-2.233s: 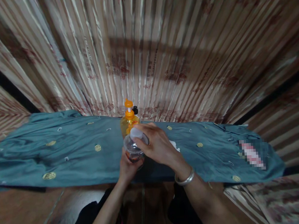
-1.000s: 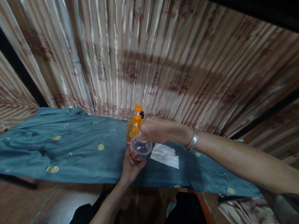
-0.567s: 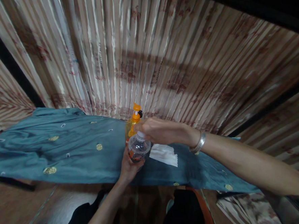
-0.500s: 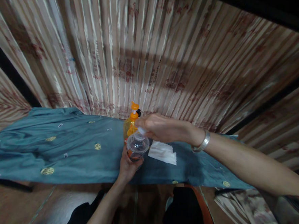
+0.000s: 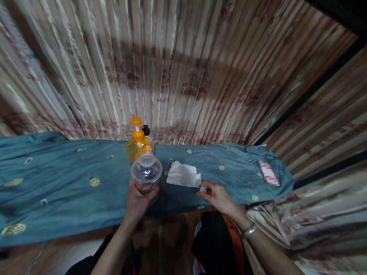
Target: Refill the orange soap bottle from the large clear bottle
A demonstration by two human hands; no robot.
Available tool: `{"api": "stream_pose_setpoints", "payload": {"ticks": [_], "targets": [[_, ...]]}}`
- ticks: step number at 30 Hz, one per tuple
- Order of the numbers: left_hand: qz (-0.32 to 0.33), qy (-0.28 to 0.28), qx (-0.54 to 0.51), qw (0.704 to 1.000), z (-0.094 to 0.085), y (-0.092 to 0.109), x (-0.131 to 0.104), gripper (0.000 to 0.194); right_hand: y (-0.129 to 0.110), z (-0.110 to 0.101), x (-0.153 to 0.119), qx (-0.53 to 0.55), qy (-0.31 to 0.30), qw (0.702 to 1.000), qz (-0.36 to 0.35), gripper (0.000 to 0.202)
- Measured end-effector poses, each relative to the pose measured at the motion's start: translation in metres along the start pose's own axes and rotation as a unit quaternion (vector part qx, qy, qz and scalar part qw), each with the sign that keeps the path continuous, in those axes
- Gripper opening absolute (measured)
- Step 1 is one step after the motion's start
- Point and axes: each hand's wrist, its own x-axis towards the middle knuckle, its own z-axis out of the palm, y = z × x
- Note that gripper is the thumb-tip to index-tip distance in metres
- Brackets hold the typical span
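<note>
My left hand [image 5: 139, 201] is wrapped round a clear plastic cup [image 5: 147, 185], upright at the front of the cloth-covered table. A domed clear lid with a short open neck [image 5: 146, 158] tops the cup, and something orange shows low on its side. To the right, my right hand [image 5: 216, 197] pinches a small white cap [image 5: 202, 189] between thumb and fingers, apart from the cup. A creased white tissue [image 5: 183, 175] lies between the two hands, close to the right fingertips.
Right behind the cup stands a yellow pump bottle [image 5: 138, 142] with an orange top, and a black-topped bottle [image 5: 145, 130] is partly hidden behind it. A blue-green patterned cloth [image 5: 70, 173] covers the table. Pleated curtains [image 5: 167, 72] hang behind and at the right.
My right hand has come off the top of the cup and moved down to the right with the white cap. The lid's neck is now uncovered. The view has swung right.
</note>
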Motion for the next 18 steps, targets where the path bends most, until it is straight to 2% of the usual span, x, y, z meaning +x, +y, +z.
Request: {"api": "stream_pose_setpoints", "payload": {"ticks": [3,5,6,10,13,18], "targets": [[0.008,-0.002,0.008,1.000,-0.002,0.003,-0.001,0.048,0.044,0.006,0.004,0.055,0.108,0.989,0.080,0.023],[0.009,-0.002,0.013,1.000,-0.003,0.005,-0.001,0.047,0.064,0.004,0.009,0.046,0.180,0.975,0.125,0.023],[0.008,-0.002,0.014,1.000,-0.003,0.005,-0.001,0.047,0.072,0.003,0.012,0.037,0.198,0.970,0.138,0.023],[0.008,-0.005,0.011,1.000,-0.003,0.006,0.000,0.048,0.090,-0.001,0.014,0.010,0.230,0.959,0.168,0.027],[0.009,-0.010,0.004,1.000,-0.002,0.005,0.000,0.048,0.100,0.005,0.010,-0.009,0.236,0.957,0.167,0.036],[0.012,-0.002,-0.012,1.000,0.000,0.002,-0.002,0.040,0.120,0.017,0.003,-0.090,0.250,0.958,0.107,0.046]]}}
